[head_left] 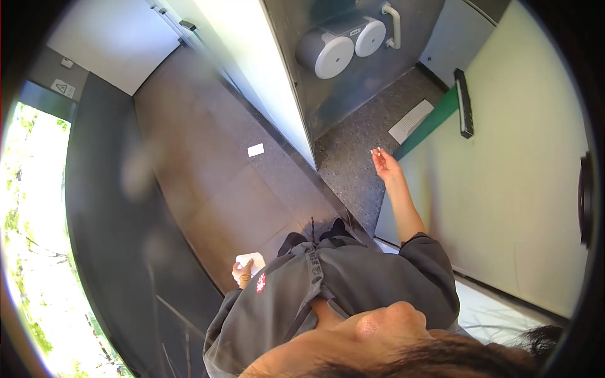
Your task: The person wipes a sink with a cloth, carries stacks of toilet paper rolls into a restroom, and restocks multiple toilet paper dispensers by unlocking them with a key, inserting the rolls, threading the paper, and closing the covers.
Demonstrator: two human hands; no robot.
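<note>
My left hand [242,272] is low at my left side, its fingers closed on a white object with rounded corners [255,261]. What kind of thing it is I cannot make out. My right hand [386,165] is raised in front of the green edge of a pale door [498,164]. Its fingers are loosely bent and apart, with pale nails at the tips, and I see nothing held in them. Whether the fingers touch the door's edge I cannot tell. A black fitting [464,104] sits on the door beyond that hand.
A grey dispenser with two round white covers [334,58] hangs on the cubicle wall beside a white grab bar [394,26]. A white slotted plate [410,122] lies on the speckled floor. A white card-like piece [255,150] lies on brown tiles. A bright window [38,239] is at left.
</note>
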